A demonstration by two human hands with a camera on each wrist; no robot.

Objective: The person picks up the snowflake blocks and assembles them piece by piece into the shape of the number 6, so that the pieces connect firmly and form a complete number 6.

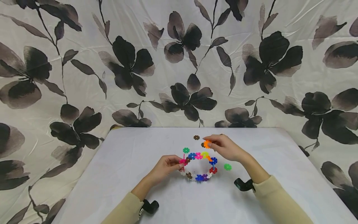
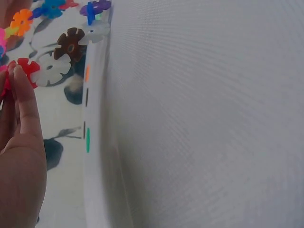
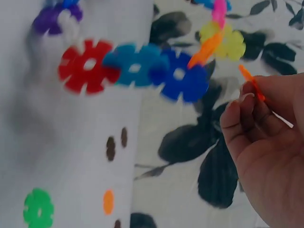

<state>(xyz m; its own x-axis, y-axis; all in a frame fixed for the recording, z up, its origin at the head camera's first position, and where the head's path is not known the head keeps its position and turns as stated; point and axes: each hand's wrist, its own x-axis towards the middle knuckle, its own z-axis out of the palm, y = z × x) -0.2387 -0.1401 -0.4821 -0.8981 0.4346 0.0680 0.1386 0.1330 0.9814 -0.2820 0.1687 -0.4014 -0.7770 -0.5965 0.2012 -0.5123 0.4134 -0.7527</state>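
A ring of interlocked flower-shaped plastic discs (image 1: 213,161) in many colours is held up over the white table. My left hand (image 1: 165,168) pinches its left side, at pink and red discs (image 2: 29,71). Above the ring's far right part, my right hand (image 1: 226,147) holds a loose orange disc (image 1: 207,144) between thumb and fingers. In the right wrist view this orange disc (image 3: 251,82) is seen edge-on, a short gap from the ring's yellow disc (image 3: 222,41). Red, light blue and dark blue discs (image 3: 183,78) form the ring's near stretch there.
On the white table (image 1: 112,193) lie loose discs: a green disc (image 1: 227,167) right of the ring, another green disc (image 1: 186,150) behind it, and a brown disc (image 1: 196,137) toward the back edge. A floral cloth (image 1: 179,62) hangs behind. Black wrist cameras (image 1: 151,206) sit at both sleeves.
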